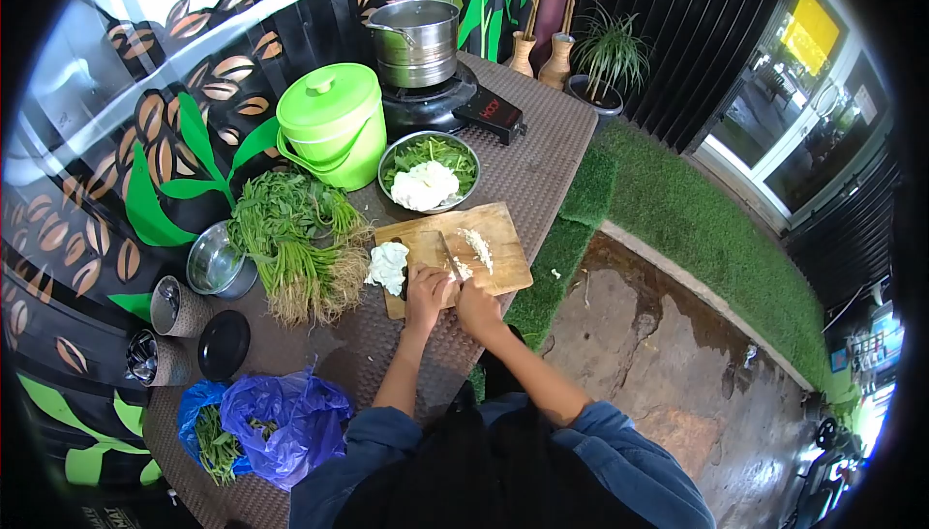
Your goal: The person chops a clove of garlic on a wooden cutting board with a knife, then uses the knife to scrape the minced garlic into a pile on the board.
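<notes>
A wooden cutting board (505, 256) lies near the table's front edge, with small chopped white pieces (476, 250) on it. My right hand (479, 310) is closed around a knife, whose blade (450, 254) points away from me over the board. Beside it, my left hand (426, 297) rests at the board's near side with its fingers bent together close to the blade. What those fingers hold is too small to make out. A crumpled white item (388, 266) sits at the board's left edge. Beyond the board stands a metal bowl (474, 163) with green leaves (433, 151) and a white bundle (424, 186).
A large bunch of leafy greens with roots (300, 239) lies left of the board. Behind are a green lidded bucket (334, 127) and a steel pot (416, 45) on a black stove (426, 108). Purple plastic bags (290, 423) and an empty-looking metal bowl (221, 260) are at left.
</notes>
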A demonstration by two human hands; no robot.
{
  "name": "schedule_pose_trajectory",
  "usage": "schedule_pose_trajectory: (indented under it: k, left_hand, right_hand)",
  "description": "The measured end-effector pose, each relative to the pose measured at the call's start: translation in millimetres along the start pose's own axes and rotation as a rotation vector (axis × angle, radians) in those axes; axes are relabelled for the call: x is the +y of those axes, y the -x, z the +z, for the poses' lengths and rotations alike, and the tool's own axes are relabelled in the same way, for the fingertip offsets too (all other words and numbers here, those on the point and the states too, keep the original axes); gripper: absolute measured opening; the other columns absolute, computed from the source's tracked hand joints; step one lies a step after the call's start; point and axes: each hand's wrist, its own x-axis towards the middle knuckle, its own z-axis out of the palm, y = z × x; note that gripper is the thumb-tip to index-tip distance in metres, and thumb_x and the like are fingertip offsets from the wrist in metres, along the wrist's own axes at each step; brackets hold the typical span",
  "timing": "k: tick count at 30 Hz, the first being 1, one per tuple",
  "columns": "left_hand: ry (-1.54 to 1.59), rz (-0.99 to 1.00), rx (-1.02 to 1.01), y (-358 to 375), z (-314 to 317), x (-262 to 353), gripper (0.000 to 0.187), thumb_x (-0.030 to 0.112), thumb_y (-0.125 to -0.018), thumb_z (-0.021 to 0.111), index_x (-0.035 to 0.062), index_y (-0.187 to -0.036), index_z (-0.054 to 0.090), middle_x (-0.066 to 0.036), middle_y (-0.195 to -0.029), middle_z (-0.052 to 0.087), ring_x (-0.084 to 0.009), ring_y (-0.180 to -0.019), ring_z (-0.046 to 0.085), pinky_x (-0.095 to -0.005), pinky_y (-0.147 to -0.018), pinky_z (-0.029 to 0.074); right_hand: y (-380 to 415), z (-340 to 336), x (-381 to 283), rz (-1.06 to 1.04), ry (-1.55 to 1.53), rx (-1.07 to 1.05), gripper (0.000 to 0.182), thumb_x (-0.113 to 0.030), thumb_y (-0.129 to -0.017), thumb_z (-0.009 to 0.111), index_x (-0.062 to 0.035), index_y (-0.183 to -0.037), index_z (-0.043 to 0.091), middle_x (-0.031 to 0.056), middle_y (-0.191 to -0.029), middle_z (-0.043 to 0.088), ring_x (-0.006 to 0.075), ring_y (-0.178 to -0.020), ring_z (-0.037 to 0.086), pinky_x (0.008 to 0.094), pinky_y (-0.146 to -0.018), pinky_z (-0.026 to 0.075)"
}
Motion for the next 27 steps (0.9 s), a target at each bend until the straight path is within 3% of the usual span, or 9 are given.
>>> schedule_pose_trajectory:
  k: [3, 9, 11, 16, 18, 20, 27]
  left_hand:
    - [-0.025, 0.017, -0.010, 0.0, 1.4, -3.2, 0.011, 0.004, -0.075, 0.070, 0.0005, -0.085, 0.071, -0.010, -0.088, 0.066, -0.0291, -0.094, 0.054, -0.0384, -0.084, 0.045]
    - [-0.022, 0.022, 0.005, 1.2, 1.6, 0.2, 0.011, 0.004, -0.076, 0.071, -0.0002, -0.086, 0.071, -0.011, -0.087, 0.065, -0.0295, -0.092, 0.055, -0.0384, -0.083, 0.045]
    - [-0.026, 0.047, -0.004, 1.0, -1.6, 0.6, 0.010, 0.005, -0.076, 0.071, -0.0004, -0.085, 0.071, -0.012, -0.087, 0.064, -0.0294, -0.093, 0.055, -0.0384, -0.083, 0.045]
    - [-0.016, 0.080, -0.018, -1.0, -2.7, -1.4, 0.008, 0.004, -0.078, 0.069, -0.0008, -0.084, 0.070, -0.012, -0.084, 0.063, -0.0289, -0.093, 0.055, -0.0387, -0.081, 0.046]
    - [0.027, 0.000, -0.024, -2.2, -2.3, -1.2, 0.007, 0.003, -0.078, 0.069, -0.0009, -0.084, 0.070, -0.012, -0.084, 0.062, -0.0290, -0.091, 0.055, -0.0388, -0.080, 0.046]
    - [0.032, -0.001, -0.011, -2.8, -1.7, 2.1, 0.007, 0.003, -0.077, 0.069, -0.0011, -0.083, 0.070, -0.012, -0.084, 0.062, -0.0292, -0.091, 0.055, -0.0387, -0.080, 0.045]
    - [0.026, -0.014, -0.013, -3.1, -3.4, 1.1, 0.006, 0.004, -0.077, 0.069, -0.0014, -0.080, 0.068, -0.012, -0.085, 0.062, -0.0303, -0.091, 0.055, -0.0385, -0.082, 0.045]
  right_hand:
    - [7.1, 4.4, -3.1, 0.092, -0.020, -0.039, 0.033, -0.025, -0.093, 0.046, 0.0052, -0.105, 0.044, 0.0298, -0.090, 0.064, 0.0438, -0.087, 0.065, 0.0500, -0.075, 0.053]
    - [-7.2, -6.7, 0.9, -0.037, 0.027, -0.013, 0.031, -0.022, -0.092, 0.047, 0.0064, -0.105, 0.046, 0.0275, -0.084, 0.066, 0.0398, -0.080, 0.068, 0.0456, -0.070, 0.056]
    - [1.3, -5.4, -2.1, 0.031, -0.040, -0.029, 0.033, -0.025, -0.093, 0.050, 0.0055, -0.106, 0.045, 0.0301, -0.087, 0.064, 0.0437, -0.086, 0.065, 0.0497, -0.074, 0.053]
    - [-6.1, 5.6, 1.2, 0.051, -0.013, -0.010, 0.035, -0.026, -0.093, 0.050, 0.0063, -0.107, 0.045, 0.0302, -0.090, 0.064, 0.0436, -0.088, 0.065, 0.0491, -0.077, 0.053]
    - [-9.0, -0.4, 2.9, 0.061, -0.035, -0.042, 0.035, -0.025, -0.093, 0.050, 0.0065, -0.107, 0.045, 0.0305, -0.091, 0.064, 0.0435, -0.089, 0.065, 0.0488, -0.078, 0.053]
    - [-9.8, -4.8, 3.5, -0.043, 0.066, -0.001, 0.031, -0.021, -0.091, 0.048, 0.0063, -0.106, 0.047, 0.0264, -0.086, 0.066, 0.0395, -0.080, 0.068, 0.0464, -0.070, 0.056]
    - [-9.7, 16.0, -0.1, -0.003, 0.039, 0.103, 0.030, -0.023, -0.091, 0.049, 0.0052, -0.103, 0.047, 0.0263, -0.087, 0.066, 0.0407, -0.080, 0.067, 0.0451, -0.070, 0.056]
